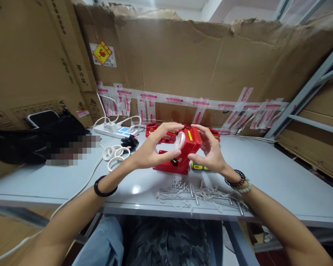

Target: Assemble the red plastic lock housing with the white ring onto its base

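A red plastic housing (192, 142) with a yellow label stands tilted on a flat red base on the table. A white ring (180, 141) sits against its round left end. My left hand (152, 149) spans this ring, fingertips at the top and thumb at the lower edge. From the other side my right hand (212, 151) curves round the housing, fingers along its top and thumb low on its side. A small dark and brass-coloured part (174, 162) shows below the ring. Behind the right thumb lies a green and yellow tool handle (198, 166), partly hidden.
Loose screws (180, 183), metal rods (197, 197) and white strings lie near the table's front edge. Several white rings (115, 164) are at left by a power strip (115, 130) with cables. More red parts (151, 129) stand behind the hands, before a cardboard wall (183, 62).
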Action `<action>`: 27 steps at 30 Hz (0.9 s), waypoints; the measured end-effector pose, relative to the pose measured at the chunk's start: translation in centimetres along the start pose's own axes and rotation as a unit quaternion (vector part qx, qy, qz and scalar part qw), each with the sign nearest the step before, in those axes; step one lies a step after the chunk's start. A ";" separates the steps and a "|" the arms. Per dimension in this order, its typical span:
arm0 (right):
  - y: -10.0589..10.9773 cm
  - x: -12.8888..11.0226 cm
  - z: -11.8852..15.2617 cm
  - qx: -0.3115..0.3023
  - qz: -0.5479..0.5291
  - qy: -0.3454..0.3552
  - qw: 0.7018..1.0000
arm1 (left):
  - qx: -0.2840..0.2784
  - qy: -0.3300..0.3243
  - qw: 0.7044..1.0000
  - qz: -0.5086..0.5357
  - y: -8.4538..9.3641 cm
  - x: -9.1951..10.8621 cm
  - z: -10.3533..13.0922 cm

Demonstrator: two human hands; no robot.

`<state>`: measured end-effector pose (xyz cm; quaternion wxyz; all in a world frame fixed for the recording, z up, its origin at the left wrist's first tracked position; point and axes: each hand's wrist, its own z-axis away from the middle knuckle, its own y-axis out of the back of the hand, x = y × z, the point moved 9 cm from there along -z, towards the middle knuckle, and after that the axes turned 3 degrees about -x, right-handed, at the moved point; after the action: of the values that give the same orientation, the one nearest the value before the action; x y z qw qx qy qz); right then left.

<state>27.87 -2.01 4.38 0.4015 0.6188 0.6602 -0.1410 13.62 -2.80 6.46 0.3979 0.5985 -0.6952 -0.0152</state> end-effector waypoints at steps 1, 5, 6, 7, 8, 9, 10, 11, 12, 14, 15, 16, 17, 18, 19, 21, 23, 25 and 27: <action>-0.1 0.0 0.0 -0.003 0.001 0.001 1.000 | 0.005 0.018 1.000 0.006 0.1 -0.4 0.0; -0.2 -0.3 0.0 -0.009 0.002 0.011 1.000 | -0.024 0.034 0.999 0.012 -0.4 -0.7 0.0; -0.1 -0.3 0.0 -0.007 0.003 0.009 1.000 | -0.032 0.016 0.999 0.005 -0.5 -0.3 -0.1; -0.1 -0.2 0.0 -0.004 0.005 0.006 1.000 | -0.034 -0.004 0.999 -0.003 -0.5 0.1 -0.1; 0.0 -0.2 0.0 -0.001 0.007 0.003 1.000 | -0.031 -0.019 0.999 -0.011 -0.5 0.4 -0.1; 0.0 -0.2 0.0 0.000 0.009 0.001 1.000 | -0.022 -0.027 0.999 -0.017 -0.3 0.5 -0.1; 0.0 -0.3 0.0 -0.001 0.010 0.002 1.000 | -0.011 -0.025 0.999 -0.018 -0.2 0.5 -0.1; -0.1 -0.3 0.0 -0.003 0.011 0.003 1.000 | -0.002 -0.014 1.000 -0.015 -0.1 0.2 -0.1; -0.1 -0.3 0.0 -0.005 0.012 0.004 1.000 | 0.001 0.002 1.000 -0.009 -0.1 -0.1 0.0; -0.1 -0.3 0.0 -0.007 0.012 0.003 1.000 | -0.010 0.020 1.000 -0.001 -0.3 -0.6 0.0; -0.1 -0.2 0.0 -0.006 0.010 0.002 1.000 | -0.020 0.016 1.000 -0.001 -0.4 -0.6 0.0; 0.0 -0.2 0.0 -0.005 0.005 0.002 1.000 | -0.031 0.005 0.999 -0.006 -0.6 -0.4 0.0; 0.0 -0.2 0.0 -0.003 -0.001 0.001 1.000 | -0.039 -0.011 0.999 -0.014 -0.7 -0.1 0.0; 0.1 -0.2 -0.1 -0.002 -0.007 0.001 1.000 | -0.041 -0.026 0.999 -0.021 -0.7 0.1 0.0; 0.1 -0.2 -0.1 -0.001 -0.013 0.000 1.000 | -0.039 -0.034 0.998 -0.026 -0.7 0.2 0.0; 0.1 -0.2 -0.1 -0.002 -0.017 -0.003 1.000 | -0.026 -0.022 0.999 -0.024 -0.6 0.0 0.0; 0.0 -0.1 -0.1 -0.006 -0.012 -0.006 1.000 | -0.017 0.004 1.000 -0.018 -0.5 -0.6 0.0; -0.1 0.0 0.0 -0.009 -0.005 -0.007 1.000 | -0.021 0.017 0.999 -0.023 -0.5 -0.8 0.1; 0.0 0.2 0.0 -0.007 -0.002 -0.009 1.000 | -0.029 0.004 0.999 -0.037 -0.6 -0.4 0.0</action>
<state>27.83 -1.91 4.26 0.4118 0.6136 0.6585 -0.1426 14.07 -2.62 5.93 0.4169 0.6119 -0.6704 -0.0481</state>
